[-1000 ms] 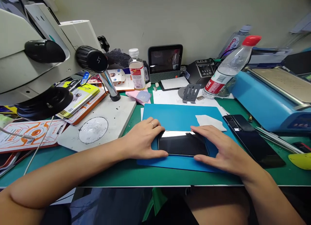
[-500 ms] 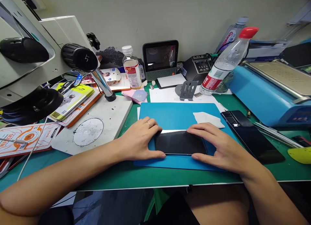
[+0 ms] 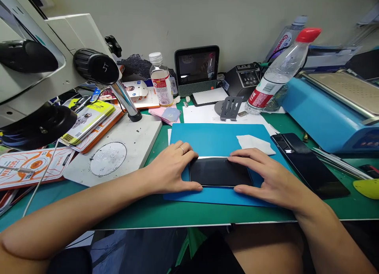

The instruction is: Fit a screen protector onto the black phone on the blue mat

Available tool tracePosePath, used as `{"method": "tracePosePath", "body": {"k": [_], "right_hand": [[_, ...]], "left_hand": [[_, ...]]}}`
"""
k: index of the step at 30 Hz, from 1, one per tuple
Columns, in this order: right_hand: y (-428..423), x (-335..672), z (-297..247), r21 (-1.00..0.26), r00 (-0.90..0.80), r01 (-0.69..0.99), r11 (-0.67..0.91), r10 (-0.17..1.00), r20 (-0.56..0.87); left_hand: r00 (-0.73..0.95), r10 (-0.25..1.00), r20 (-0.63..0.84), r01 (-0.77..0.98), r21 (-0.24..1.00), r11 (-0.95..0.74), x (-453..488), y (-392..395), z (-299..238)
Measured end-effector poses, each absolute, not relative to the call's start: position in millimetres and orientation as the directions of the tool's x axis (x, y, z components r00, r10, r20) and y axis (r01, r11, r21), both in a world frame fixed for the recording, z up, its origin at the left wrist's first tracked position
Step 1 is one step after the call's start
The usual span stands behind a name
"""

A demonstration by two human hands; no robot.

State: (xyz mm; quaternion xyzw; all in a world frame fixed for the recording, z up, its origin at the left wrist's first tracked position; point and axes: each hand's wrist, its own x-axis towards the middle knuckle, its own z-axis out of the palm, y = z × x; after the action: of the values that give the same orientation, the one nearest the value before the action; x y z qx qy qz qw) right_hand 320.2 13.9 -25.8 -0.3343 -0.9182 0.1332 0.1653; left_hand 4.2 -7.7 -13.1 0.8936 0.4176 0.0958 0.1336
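A dark smartphone (image 3: 219, 172) lies sideways, screen side up, over a blue mat (image 3: 213, 137). My left hand (image 3: 177, 167) grips its left end, the thumb along the near edge and the fingers at the far edge. At the other end my right hand (image 3: 263, 173) holds it the same way, thumb near and fingertips on the far corner. A thin bright strip shows along the phone's far edge. Just beyond my right fingers rests a white wipe (image 3: 254, 144). To the right of the mat lies a second dark phone or panel (image 3: 310, 165).
A microscope (image 3: 97, 66) on a pale base (image 3: 136, 147) stands at left, beside stacked boxes (image 3: 89, 120). Bottles (image 3: 161, 80), a small screen device (image 3: 197, 66) and a grey phone stand (image 3: 231, 108) line the back. A blue machine (image 3: 322, 116) and tweezers (image 3: 340, 163) are at right.
The view has shifted slightly. Both hands keep the same hold at the phone's ends, and the phone stays in place on the mat.
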Motion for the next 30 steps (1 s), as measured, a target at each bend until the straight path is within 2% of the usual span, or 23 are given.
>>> {"method": "tracePosePath", "body": {"k": [11,19,24,30], "right_hand": [[13.1,321.6,-25.0,-0.401,-0.678,0.618,0.677,0.717,0.165],[4.1,323.1,-23.1,-0.240,-0.608,0.732,0.638,0.770,0.194],[-2.6,323.2,-30.9,-0.288,-0.566,0.739,0.609,0.793,0.224],[-1.2,326.2,-31.0,-0.337,-0.572,0.734,0.590,0.804,0.160]], "left_hand": [[0.632,0.774,0.042,0.724,0.323,-0.609,2.7,-8.1,-17.0],[0.625,0.780,0.033,0.727,0.339,-0.597,3.4,-8.9,-15.7],[0.625,0.780,0.037,0.727,0.335,-0.599,3.7,-8.9,-16.0],[0.625,0.780,0.030,0.729,0.333,-0.598,4.6,-8.8,-16.4]]}}
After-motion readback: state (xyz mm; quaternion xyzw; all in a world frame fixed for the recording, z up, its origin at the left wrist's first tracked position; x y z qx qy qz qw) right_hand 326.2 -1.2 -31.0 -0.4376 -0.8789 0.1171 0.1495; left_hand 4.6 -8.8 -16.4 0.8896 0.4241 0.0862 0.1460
